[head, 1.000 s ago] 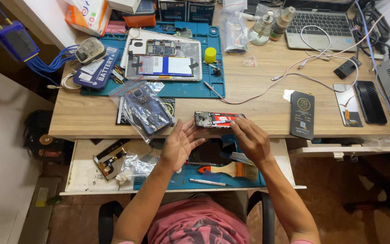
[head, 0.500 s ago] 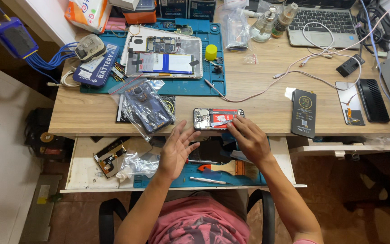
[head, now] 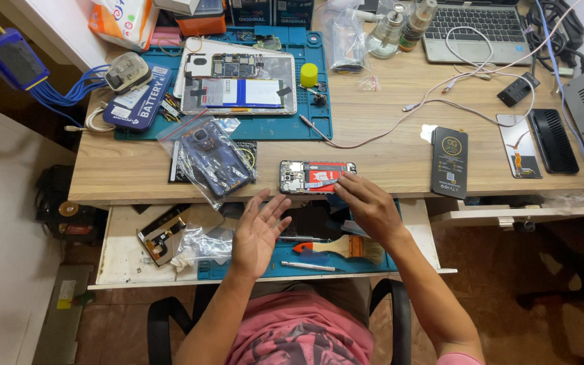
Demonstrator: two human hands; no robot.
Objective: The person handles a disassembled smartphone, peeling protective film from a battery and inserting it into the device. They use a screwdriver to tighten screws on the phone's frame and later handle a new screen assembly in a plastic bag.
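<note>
1. Head view, looking down on a cluttered wooden tabletop (head: 386,159) with a pull-out tray (head: 130,260) below its front edge.
2. Opened phone (head: 317,176) with its back removed, lying flat near the tabletop's front edge, red and metal parts exposed.
3. Right hand (head: 368,206) lowered over the tray, fingertips touching the phone's right end; fingers loosely curved, gripping nothing.
4. Left hand (head: 257,233) open, palm up, fingers spread, hovering above the tray just below the phone; empty.
5. On the tray under the hands: blue mat (head: 292,260), paintbrush (head: 339,248) with an orange handle, thin metal tool (head: 307,266).
6. Left part of the tray: crumpled clear bag (head: 201,245) beside a phone frame (head: 162,235).
7. Left of the phone: clear plastic bag (head: 211,157) holding a dark blue phone shell.
8. Right of the phone: black rectangular box (head: 449,161) lying flat, well apart.
9. Farther back: large blue work mat (head: 305,125) carrying a disassembled tablet (head: 239,84) and a small yellow cap (head: 309,74).
10. Back right: laptop (head: 474,30), with white cables trailing across the tabletop.
</note>
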